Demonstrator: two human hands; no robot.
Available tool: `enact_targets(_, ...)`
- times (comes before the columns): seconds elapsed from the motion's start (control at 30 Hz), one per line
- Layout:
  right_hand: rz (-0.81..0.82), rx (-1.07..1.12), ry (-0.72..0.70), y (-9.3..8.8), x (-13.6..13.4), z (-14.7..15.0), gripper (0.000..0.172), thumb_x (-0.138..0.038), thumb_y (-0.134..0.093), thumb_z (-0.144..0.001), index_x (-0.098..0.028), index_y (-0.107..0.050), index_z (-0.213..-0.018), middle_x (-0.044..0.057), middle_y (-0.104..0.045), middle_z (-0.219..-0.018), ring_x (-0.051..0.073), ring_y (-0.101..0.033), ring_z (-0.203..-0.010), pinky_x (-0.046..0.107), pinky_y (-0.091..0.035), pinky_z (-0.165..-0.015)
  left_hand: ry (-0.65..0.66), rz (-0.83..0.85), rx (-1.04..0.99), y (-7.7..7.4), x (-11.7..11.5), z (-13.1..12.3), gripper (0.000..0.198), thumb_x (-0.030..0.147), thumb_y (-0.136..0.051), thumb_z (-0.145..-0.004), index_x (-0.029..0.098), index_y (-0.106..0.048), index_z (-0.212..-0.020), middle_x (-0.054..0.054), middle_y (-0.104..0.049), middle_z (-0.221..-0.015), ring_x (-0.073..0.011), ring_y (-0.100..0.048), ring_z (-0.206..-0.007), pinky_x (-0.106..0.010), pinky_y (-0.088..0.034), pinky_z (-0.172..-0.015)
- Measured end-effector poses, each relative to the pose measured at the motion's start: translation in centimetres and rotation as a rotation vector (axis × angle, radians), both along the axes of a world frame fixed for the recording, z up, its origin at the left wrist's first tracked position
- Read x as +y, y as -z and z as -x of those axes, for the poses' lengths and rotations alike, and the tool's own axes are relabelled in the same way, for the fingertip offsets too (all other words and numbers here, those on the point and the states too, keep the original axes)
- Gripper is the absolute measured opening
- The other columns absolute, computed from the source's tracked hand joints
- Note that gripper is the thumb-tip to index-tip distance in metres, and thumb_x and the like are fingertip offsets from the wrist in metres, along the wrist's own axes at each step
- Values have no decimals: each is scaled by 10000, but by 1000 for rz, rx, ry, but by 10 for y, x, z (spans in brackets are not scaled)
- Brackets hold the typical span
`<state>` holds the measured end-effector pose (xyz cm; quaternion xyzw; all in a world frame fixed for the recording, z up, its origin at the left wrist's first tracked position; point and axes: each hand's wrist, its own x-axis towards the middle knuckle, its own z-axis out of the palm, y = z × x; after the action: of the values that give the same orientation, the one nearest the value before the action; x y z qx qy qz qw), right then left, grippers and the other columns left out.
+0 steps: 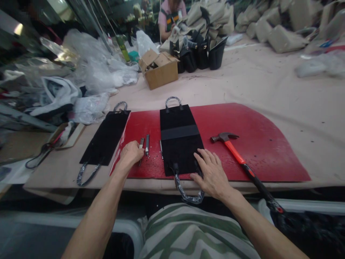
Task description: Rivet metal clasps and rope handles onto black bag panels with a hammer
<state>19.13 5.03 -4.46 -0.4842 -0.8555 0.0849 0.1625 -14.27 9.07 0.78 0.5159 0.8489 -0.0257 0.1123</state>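
My left hand is closed round a short metal punch on the red board. A second metal punch lies just right of it, apart from my fingers. My right hand rests with fingers apart on the lower right edge of a black bag panel. This panel lies flat and has a plastic-wrapped handle at its near end and another at its far end. A thin silver tool shows along the panel's left edge, partly hidden.
A claw hammer with an orange and black handle lies right on the red board. Another black bag panel lies to the left. Behind are a cardboard box, black bags, plastic wrapping and a person.
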Motion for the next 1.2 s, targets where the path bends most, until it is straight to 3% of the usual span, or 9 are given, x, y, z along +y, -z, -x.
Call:
enact_targets(0.27, 6, -15, -5, -1, 0, 0, 653, -409, -625, -872, -100, -478, -1429, 170, -356, -1540, 364, -286, -1417, 564, -243, -1172, 7, -20, 8, 5, -8, 1, 257, 373, -551, -866, 169, -673, -962, -159, -709, -1001, -340, -666, -971, -366, -479, -748)
enact_targets(0.47, 23, -23, -8, -1, -1, 0, 661, -429, -603, -888, -98, -460, -1442, 167, -340, -1550, 360, -264, -1431, 566, -237, -1174, 84, 36, 89, 7, -17, 6, 357, 483, -535, -887, 161, -679, -937, -166, -689, -994, -340, -660, -927, -373, -490, -741)
enact_targets(0.7, 57, -16, -11, -4, 1, 2, 657, -460, -572, -896, -108, -460, -1439, 169, -344, -1545, 354, -269, -1430, 565, -229, -1179, 120, 66, 110, 9, -19, 13, 273, 421, -535, -886, 178, -652, -845, -132, -684, -940, -325, -655, -863, -369, -468, -687)
enact_targets(1.03, 57, -9, -22, -2, 3, 0, 667, -509, -528, -911, -117, -444, -1444, 172, -333, -1547, 362, -267, -1433, 561, -206, -1187, -15, 47, -10, 5, -17, 9, 232, 407, -579, -895, 195, -636, -819, -77, -697, -848, -295, -658, -854, -341, -455, -699)
enact_targets(1.2, 46, -10, -24, -2, 3, 2, 668, -508, -531, -907, -103, -453, -1432, 180, -335, -1542, 366, -273, -1428, 562, -205, -1185, 29, 64, 31, 7, -17, 2, 253, 410, -548, -912, 194, -631, -811, -100, -694, -893, -316, -658, -866, -359, -456, -695)
